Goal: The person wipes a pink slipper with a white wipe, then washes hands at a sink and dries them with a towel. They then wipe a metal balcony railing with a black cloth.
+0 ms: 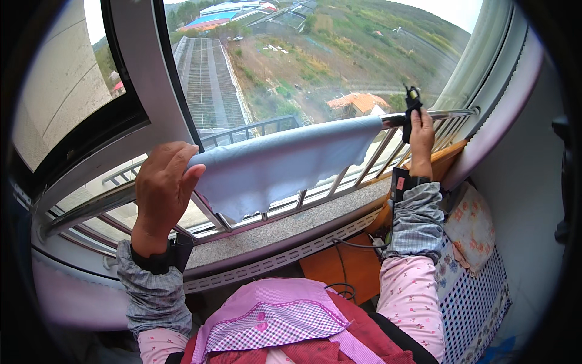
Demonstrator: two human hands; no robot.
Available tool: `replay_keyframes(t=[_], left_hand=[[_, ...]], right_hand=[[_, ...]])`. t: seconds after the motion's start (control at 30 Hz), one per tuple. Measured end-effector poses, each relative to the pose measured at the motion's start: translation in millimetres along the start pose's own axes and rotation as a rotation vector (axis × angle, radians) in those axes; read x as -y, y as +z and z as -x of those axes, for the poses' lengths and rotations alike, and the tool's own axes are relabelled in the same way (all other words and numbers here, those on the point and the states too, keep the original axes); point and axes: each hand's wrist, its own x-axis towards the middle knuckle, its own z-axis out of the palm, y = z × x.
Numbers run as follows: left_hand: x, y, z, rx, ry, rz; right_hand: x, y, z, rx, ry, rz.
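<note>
A light blue cloth (286, 159) hangs folded over the metal window railing (104, 202). At the cloth's left end is my left hand (166, 193), its thumb apart from the fingers and near the cloth's edge; whether it pinches the cloth cannot be told. Past the cloth's right end, my right hand (421, 136) grips a small black object (413, 107), upright beside the rail, with a pale yellow spot near its top. What exactly this object is cannot be told.
Behind the railing stands a window with a thick frame (145, 68). Below it run a speckled stone sill (313, 216) and a slotted strip (273, 252). A black cable (343, 264) crosses an orange-brown surface (318, 277). At the right lies a floral cushion (470, 230) on checked fabric (477, 291).
</note>
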Motion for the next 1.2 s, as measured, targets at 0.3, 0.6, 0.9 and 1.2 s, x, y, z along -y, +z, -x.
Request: replay_keyframes(t=[0.3, 0.6, 0.9, 1.2], left_hand=[[-2.4, 21.0, -8.1, 0.075, -0.073, -0.112], [-1.6, 20.4, -9.4, 0.125, -0.073, -0.121], [-10.8, 18.3, -18.0, 0.113, -0.035, -0.064], [-7.0, 15.7, -8.5, 0.135, 0.023, -0.096]], right_hand=[[-62.1, 33.4, 2.2, 0.015, -0.246, 0.177], [-145.5, 17.2, -56.8, 0.035, -0.004, 0.258], [-19.4, 28.9, 12.6, 0.141, -0.288, 0.022], [-88.2, 24.3, -38.9, 0.162, -0.073, 0.330]])
